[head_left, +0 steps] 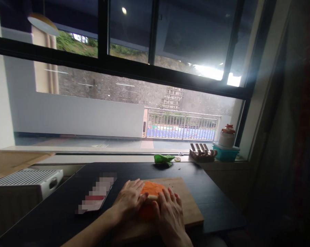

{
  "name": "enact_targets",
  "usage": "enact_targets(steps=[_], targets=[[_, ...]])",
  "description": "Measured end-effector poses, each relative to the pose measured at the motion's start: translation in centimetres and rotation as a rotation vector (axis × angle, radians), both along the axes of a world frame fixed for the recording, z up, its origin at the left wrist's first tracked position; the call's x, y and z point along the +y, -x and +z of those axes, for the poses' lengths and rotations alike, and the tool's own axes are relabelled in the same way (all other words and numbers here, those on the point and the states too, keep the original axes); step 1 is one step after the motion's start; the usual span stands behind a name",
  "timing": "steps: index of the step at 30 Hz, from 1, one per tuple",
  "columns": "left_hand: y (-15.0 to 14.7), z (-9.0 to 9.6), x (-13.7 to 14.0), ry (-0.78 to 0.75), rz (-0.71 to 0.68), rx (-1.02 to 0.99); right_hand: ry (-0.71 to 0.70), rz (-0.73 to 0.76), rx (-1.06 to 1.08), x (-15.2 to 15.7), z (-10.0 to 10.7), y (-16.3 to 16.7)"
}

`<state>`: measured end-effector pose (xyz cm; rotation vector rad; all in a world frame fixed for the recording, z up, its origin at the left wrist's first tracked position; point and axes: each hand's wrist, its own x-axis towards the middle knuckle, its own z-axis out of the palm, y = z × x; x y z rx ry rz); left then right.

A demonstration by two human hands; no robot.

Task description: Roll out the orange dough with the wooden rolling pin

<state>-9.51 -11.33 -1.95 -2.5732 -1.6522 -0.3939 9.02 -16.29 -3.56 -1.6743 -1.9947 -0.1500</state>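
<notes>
Resting side by side at the lower center of the frame, the left grip (129, 199) and the right grip (170, 210) lie on a pale wooden rolling pin (153, 197), a short stretch of which shows between them. Neither is clenched: both are loosely open, palms down, the left fingers stretched forward and the right ones slightly spread. How far the fingertips curl around the pin cannot be told, since the backs of the hands cover it.

Beneath the pin, an orange sheet (152, 187), which looks like dough, lies on a wooden board (193, 206) at the lower center. Part of it shows beyond the pin, and a shadowed part shows on the near side, between the wrists. The board sits on a dark counter (213, 199). Left of the hands, a flat, phone-like item (95, 203) lies on the counter, partly pixelated. Near the counter's far edge is a crumpled green cloth (163, 160); right of it, a teal box (225, 153) carries a jar (226, 139).
</notes>
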Motion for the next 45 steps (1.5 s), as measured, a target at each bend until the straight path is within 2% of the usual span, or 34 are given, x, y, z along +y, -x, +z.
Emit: enact_targets(steps=[3,6,10,13,16,19,25,28,31,39,42,45], targets=[[0.5,-0.7,-1.9,-0.052,-0.029,-0.005,0.022,0.037,0.0,-1.9,-0.5,-0.1],[0.4,-0.7,-2.0,-0.08,-0.028,-0.005,0.051,0.049,-0.001,-1.7,-0.3,-0.1],[-0.8,0.4,0.2,-0.057,0.033,-0.003,0.105,0.012,-0.006,1.2,0.9,-0.1],[-1.7,1.3,2.5,0.038,0.085,0.002,0.15,0.003,-0.032,3.8,1.8,-0.1],[-2.1,1.4,3.9,0.103,0.122,-0.003,0.159,-0.007,-0.059,5.1,2.2,-0.2],[-1.8,1.1,3.2,0.088,0.093,-0.014,0.133,-0.002,-0.051,4.2,1.9,-0.2],[-0.2,0.1,-2.2,-0.006,-0.012,-0.064,0.029,0.046,-0.038,-1.1,-0.1,-0.6],[0.3,-0.5,-3.7,-0.036,-0.056,-0.067,-0.004,0.094,-0.056,-2.6,-0.8,-0.9],[0.2,-0.6,-3.2,-0.051,-0.054,-0.069,0.005,0.072,-0.054,-1.9,-0.6,-0.8],[-1.9,1.2,1.8,0.034,0.059,-0.035,0.11,0.002,-0.092,3.5,1.5,-0.6],[-2.0,1.2,1.5,0.04,0.073,-0.047,0.109,0.009,-0.095,3.2,1.4,-0.6],[-1.3,0.6,-0.5,-0.011,0.028,-0.082,0.052,0.018,-0.086,1.1,0.8,-0.7]])
